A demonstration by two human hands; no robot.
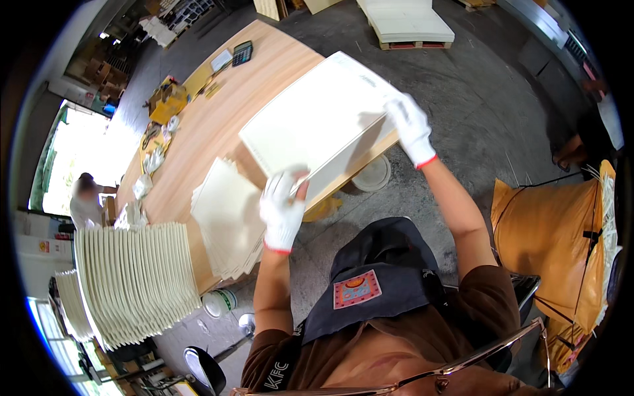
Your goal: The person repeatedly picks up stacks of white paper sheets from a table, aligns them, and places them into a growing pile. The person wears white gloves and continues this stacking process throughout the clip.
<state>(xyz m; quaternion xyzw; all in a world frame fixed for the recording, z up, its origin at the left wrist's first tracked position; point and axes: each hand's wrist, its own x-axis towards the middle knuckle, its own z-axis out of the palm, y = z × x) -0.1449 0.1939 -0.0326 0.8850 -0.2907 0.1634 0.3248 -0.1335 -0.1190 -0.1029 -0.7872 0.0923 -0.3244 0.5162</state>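
Note:
A thick stack of large white sheets [310, 115] lies at the near right edge of the table. Both my hands wear white gloves with red cuffs. My left hand [282, 210] is at the stack's near left corner, thumb and fingers bent but apart, with bare skin showing at the tips. Over the stack's right corner is my right hand [409, 129]; its fingers are smeared by motion, so their grip is unclear. Left of the stack, a loose fanned pile of cream sheets [228, 214] rests on the table, partly behind my left hand.
A tall stack of bent cream boards [135, 284] stands at left. On the wooden table [264, 63] are a calculator [242, 53], a yellow box [167, 102] and plastic bags [154, 160]. An orange wrapped bundle [548, 231] stands at right. Other people are at the far left and right.

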